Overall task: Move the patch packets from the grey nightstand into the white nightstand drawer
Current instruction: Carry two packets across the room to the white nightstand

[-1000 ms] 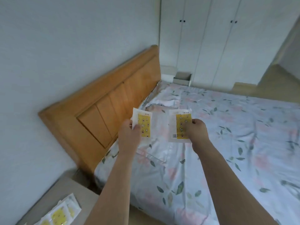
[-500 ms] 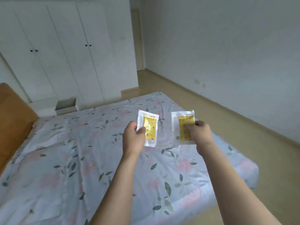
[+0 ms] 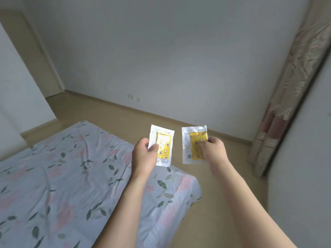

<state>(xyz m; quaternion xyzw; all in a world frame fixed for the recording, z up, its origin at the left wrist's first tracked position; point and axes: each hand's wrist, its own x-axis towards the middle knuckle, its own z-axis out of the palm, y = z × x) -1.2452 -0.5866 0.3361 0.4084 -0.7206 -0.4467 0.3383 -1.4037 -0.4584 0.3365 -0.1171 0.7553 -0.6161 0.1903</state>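
Patch packets, white plastic with yellow print: left packet (image 3: 163, 145) pinched by left hand (image 3: 144, 155), right packet (image 3: 194, 144) pinched by right hand (image 3: 215, 151), above floral bedsheet (image 3: 62, 176).

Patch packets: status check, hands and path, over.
Left hand pinching one patch packet, right hand pinching the other packet. Both held upright over the foot of the bed. Neither nightstand in view. Floor ahead open.

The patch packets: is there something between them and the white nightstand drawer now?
Cannot tell: the drawer is out of view. The left hand pinches one packet, the right hand the other packet, above the bed corner and floor.
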